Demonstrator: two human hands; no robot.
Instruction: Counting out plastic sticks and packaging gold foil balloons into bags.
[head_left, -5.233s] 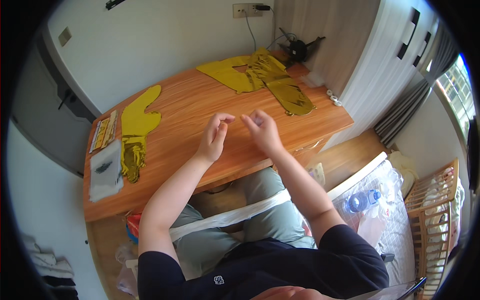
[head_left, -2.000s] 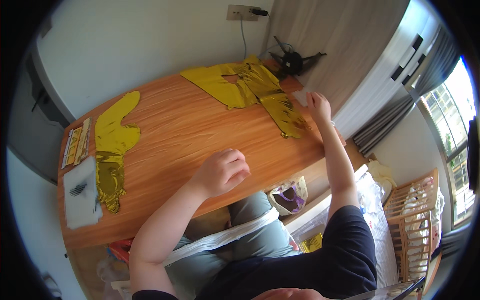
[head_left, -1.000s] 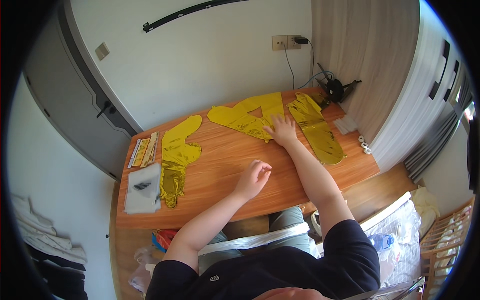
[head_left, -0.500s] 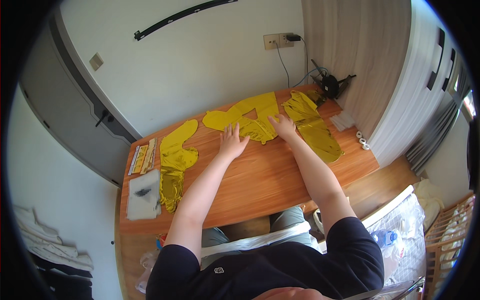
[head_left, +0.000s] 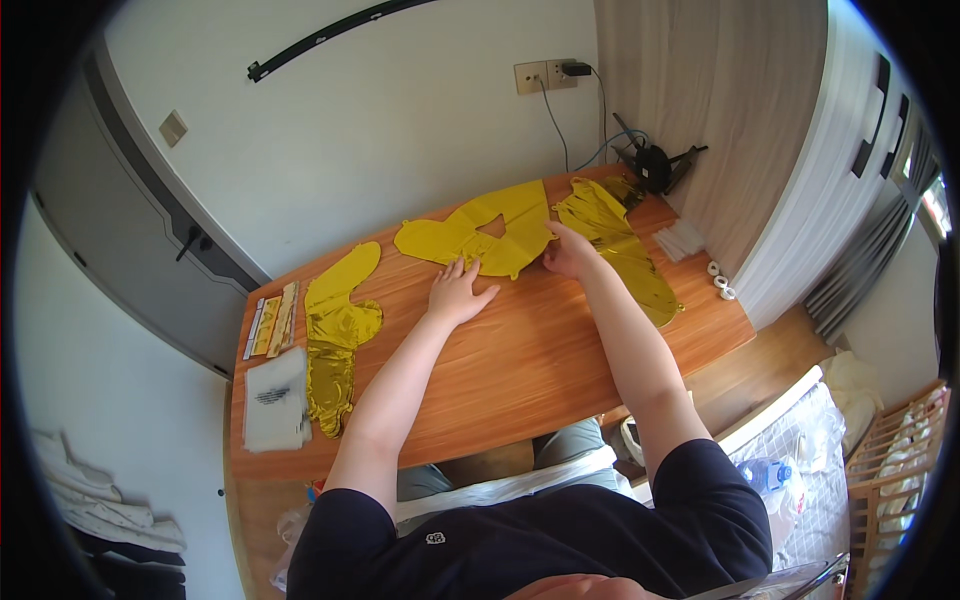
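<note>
A flat gold foil balloon (head_left: 460, 222) with a small opening in its middle lies at the far side of the wooden table. My left hand (head_left: 458, 296) rests at its near edge, fingers stretched out and fingertips touching the foil. At the balloon's right edge, the fingers of my right hand (head_left: 572, 252) are bent and closed on the foil; their tips are partly hidden. Another gold foil balloon (head_left: 630, 260), creased and uninflated, spreads just right of that hand. A third curved foil balloon (head_left: 335, 320) lies to the left, crumpled at its near end.
On the table's (head_left: 480, 380) left end are clear plastic bags (head_left: 275, 410) and patterned paper strips (head_left: 270, 322). A black router (head_left: 655, 168) with cables stands at the back right corner. White tape rolls (head_left: 721, 282) and thin clear packets (head_left: 680, 240) sit along the right edge.
The middle balloon's near part has become smoother and flatter. My right hand has shifted from lying on the foil to its right edge, fingers now bent. The whole view has tilted slightly.
</note>
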